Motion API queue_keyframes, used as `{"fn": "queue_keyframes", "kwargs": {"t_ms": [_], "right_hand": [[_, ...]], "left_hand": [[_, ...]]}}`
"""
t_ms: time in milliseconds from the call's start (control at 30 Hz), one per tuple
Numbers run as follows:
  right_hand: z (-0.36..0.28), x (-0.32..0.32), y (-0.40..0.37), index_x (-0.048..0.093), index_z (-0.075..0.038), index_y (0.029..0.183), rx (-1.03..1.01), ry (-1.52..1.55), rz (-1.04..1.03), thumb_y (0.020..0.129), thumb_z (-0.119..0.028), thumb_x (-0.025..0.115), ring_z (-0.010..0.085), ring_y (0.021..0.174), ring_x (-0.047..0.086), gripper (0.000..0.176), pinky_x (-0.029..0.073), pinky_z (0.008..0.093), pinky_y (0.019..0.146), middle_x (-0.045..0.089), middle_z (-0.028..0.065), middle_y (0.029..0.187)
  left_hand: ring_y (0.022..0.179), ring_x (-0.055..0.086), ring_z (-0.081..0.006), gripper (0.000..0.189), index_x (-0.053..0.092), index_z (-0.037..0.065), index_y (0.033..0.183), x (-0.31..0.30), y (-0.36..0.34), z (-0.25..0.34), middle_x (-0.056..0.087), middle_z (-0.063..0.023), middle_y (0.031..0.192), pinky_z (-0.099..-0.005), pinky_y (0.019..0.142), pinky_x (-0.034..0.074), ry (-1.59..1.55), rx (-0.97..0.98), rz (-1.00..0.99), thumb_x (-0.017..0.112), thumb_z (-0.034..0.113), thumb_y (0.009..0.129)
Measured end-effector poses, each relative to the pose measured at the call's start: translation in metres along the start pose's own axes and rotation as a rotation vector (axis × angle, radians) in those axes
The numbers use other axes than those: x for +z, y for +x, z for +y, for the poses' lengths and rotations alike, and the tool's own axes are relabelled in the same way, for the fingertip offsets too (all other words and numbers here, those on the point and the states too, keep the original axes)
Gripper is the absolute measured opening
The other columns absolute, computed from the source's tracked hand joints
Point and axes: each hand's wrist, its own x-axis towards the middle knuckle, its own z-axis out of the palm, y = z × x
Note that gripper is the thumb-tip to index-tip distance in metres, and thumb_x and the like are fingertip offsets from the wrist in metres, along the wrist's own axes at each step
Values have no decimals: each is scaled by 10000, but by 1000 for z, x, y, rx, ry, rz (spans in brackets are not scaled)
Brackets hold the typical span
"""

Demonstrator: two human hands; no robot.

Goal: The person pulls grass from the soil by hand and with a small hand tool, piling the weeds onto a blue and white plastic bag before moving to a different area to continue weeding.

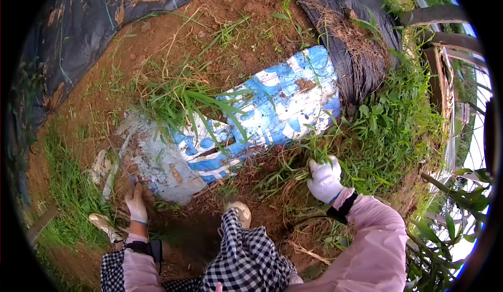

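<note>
My white-gloved fingers (317, 167) were curled shut around a clump of long green grass (313, 149) at centre right of the frame. My right hand (325, 181) was closed low on the blades, near where they met the ground. The clump stood just below the lower edge of a torn blue-and-white plastic sheet (277, 100), at the fringe of a thicker patch of green weeds (387, 129) to its right.

By my judgement the blades were light, soft and limp, and likely to slip or snap if taken by the tips. The firm hold was at the base, where the stems bunch together, and the roots in the dirt would give the only real resistance.

My left hand (137, 204), also gloved in white, lay flat at lower left with its fingers extended and nothing in them. It was pressed to the ground beside the sheet's worn grey corner. A loose heap of green grass blades (181, 100) rested on the sheet's upper left part.

Below centre were my black-and-white checked trousers (246, 258) and a beige shoe (239, 212). A pink sleeve (374, 242) ran off at lower right. Reddish-brown soil (173, 35) filled the upper middle, bordered by black plastic ground cover (73, 19) at upper left and upper right.
</note>
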Motion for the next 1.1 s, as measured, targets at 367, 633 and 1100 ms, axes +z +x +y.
{"fn": "queue_keyframes", "kwargs": {"t_ms": [367,633,1100], "right_hand": [[168,71,140,684,-15,1073,481,853,455,892,-423,414,408,1067,610,522,472,477,925,632,279,1097],[173,99,151,673,9,917,249,357,580,890,-190,443,427,925,640,306,509,484,831,665,268,969],[51,26,47,453,-70,1326,614,626,492,840,-359,630,278,1142,589,593,471,360,931,486,159,1363]], "left_hand": [[454,510,-159,288,539,77,738,-5,-1,1,561,-52,595,-275,403,383,114,1,30,640,273,924],[440,455,-121,296,511,102,716,-6,-1,0,501,-16,563,-254,391,336,98,-9,35,631,270,929],[409,358,-90,336,488,107,708,0,-2,2,426,17,537,-249,383,261,53,-20,-55,636,313,928]]}}
